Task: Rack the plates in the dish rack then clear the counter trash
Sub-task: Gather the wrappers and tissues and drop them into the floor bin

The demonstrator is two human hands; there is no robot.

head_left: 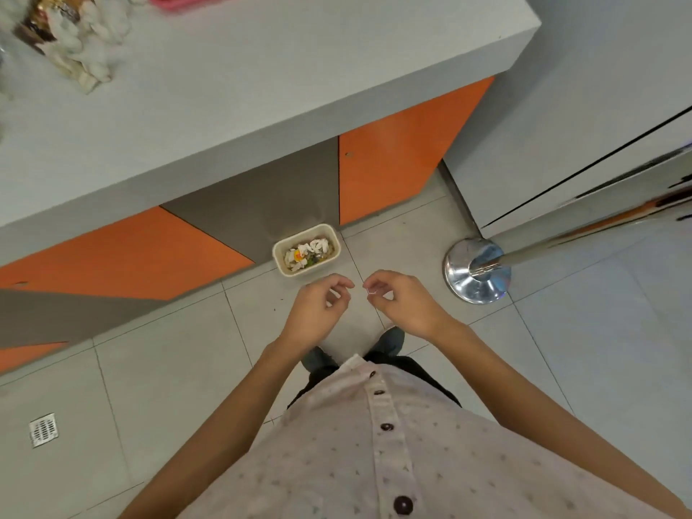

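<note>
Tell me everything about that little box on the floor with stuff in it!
The box is a small, cream-coloured rectangular tub with rounded corners, open on top, maybe plastic. It stands upright on the tiled floor, at the foot of the counter's grey panel. Inside lie white crumpled scraps, something yellow and dark green bits. No hand touches it.

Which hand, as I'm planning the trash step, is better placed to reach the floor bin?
Left, probably: the left hand hovers in front of the bin, while the right hand sits to its side, nearer the metal stand base.
</note>
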